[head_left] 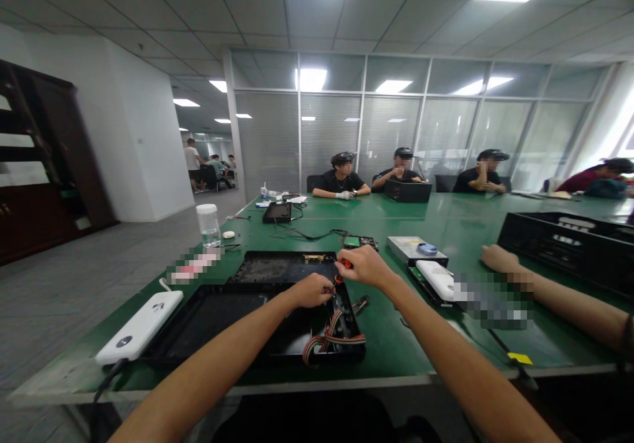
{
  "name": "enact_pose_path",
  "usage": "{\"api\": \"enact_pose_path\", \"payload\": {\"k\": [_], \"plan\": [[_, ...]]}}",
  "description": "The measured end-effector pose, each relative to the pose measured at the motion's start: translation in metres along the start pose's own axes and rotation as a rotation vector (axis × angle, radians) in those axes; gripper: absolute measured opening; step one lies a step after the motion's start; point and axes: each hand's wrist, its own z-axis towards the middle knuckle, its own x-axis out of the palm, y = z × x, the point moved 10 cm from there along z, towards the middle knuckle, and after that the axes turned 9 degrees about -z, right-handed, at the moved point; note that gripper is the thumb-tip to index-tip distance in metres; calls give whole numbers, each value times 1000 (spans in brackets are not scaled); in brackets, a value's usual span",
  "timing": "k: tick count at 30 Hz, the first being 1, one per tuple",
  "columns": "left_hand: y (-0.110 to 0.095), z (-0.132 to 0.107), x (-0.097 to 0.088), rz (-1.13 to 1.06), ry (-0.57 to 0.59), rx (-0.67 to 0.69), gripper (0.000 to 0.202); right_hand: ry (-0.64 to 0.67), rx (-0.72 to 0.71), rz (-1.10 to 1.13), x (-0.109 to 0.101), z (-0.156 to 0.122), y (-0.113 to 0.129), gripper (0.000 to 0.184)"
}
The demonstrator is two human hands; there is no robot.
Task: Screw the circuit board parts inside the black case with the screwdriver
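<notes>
An opened black computer case (222, 311) lies on the green table (446, 225) in front of me. My right hand (366, 266) is closed round a screwdriver with an orange handle (343, 266), held upright over the case's right side. My left hand (312, 290) is closed in a pinch just beside the screwdriver's lower end; what it pinches is too small to see. A bundle of red and grey ribbon cable (331, 340) loops out of the case below both hands.
A white power bank (141, 325) lies at the front left, a clear jar (209, 224) behind it. A silver drive (416, 249) and a white box (436, 278) sit to the right. Another person's forearm (559, 301) rests at right by a black case (569, 245). Several people sit at the far end.
</notes>
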Motion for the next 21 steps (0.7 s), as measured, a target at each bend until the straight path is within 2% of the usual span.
{"api": "enact_pose_path", "payload": {"k": [10,21], "plan": [[0,0,2,-2,10,31,17,-43,5,52,-7,0,-2,14],[-4,0,2,-1,-17,32,18,67,17,-99,5,6,1,15]]}}
